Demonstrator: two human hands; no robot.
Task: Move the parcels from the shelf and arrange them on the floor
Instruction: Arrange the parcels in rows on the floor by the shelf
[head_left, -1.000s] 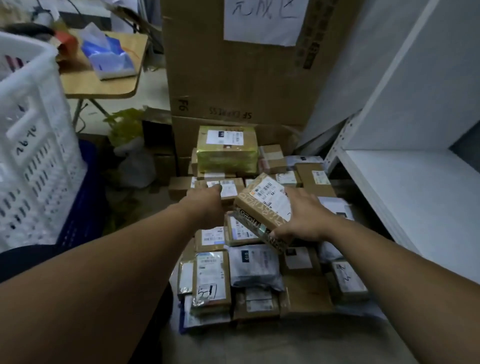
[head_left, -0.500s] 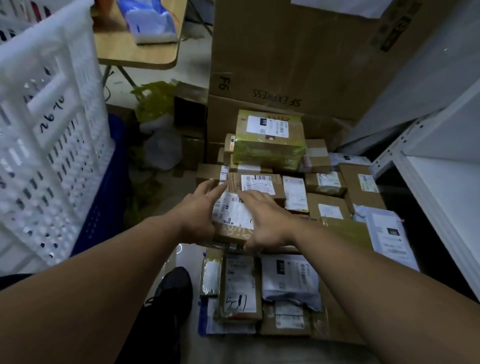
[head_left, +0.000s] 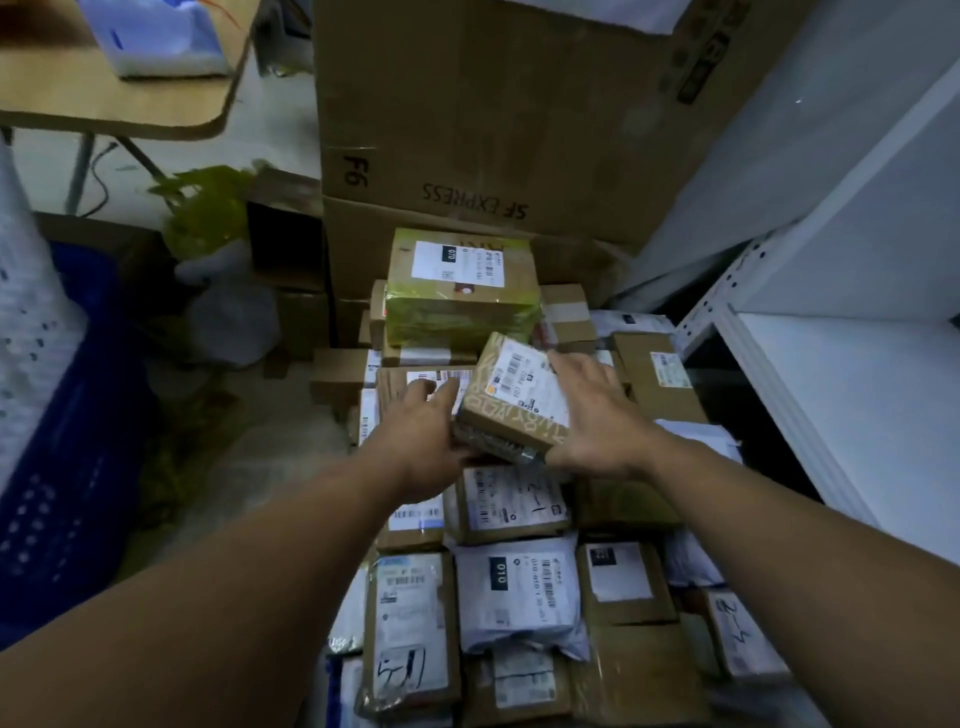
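A small brown parcel with pale lettering and a white label (head_left: 514, 397) sits tilted over the pile of parcels on the floor (head_left: 519, 592). My right hand (head_left: 597, 415) holds its right side, fingers spread over the top and thumb at the near corner. Against the parcel's left side lies my left hand (head_left: 421, 431), its fingers straight and reaching onto a flat brown box behind. The white shelf (head_left: 857, 415) stands to the right, and its visible board is bare.
A green-wrapped box (head_left: 462, 291) tops the far end of the pile, in front of a big SF Express carton (head_left: 493, 104). A white crate (head_left: 31, 322) over a blue crate (head_left: 62, 467) stands at the left. A wooden table (head_left: 104, 104) is at the far left.
The patterned parcel, pressed flat on the pile half a second ago, is now tilted up and further right. Both hands shifted with it, and the camera dipped closer.
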